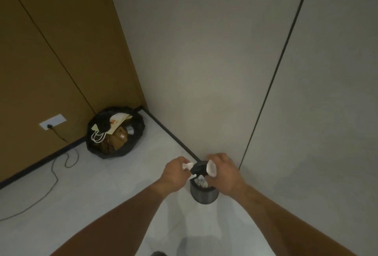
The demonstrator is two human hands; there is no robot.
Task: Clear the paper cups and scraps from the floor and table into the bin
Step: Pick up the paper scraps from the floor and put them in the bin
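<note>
Pinching crumpled scrap (187,166) with fingers of left hand (175,175), gripping paper cup (212,168) with right hand (225,174), above bin (203,195) holding scraps (200,181).

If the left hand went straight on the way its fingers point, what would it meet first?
Probably the black crumpled piece above the bin, which lies between the left hand and the paper cup; depth is unclear.

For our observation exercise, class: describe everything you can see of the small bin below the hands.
The bin is a small, dark grey cylinder, upright on the pale floor beside the wall. Something black, perhaps a liner, bunches at its far rim; pale scraps lie inside. The left hand, holding paper, and right hand, holding a cup, hover over its mouth; contact is unclear.
</note>
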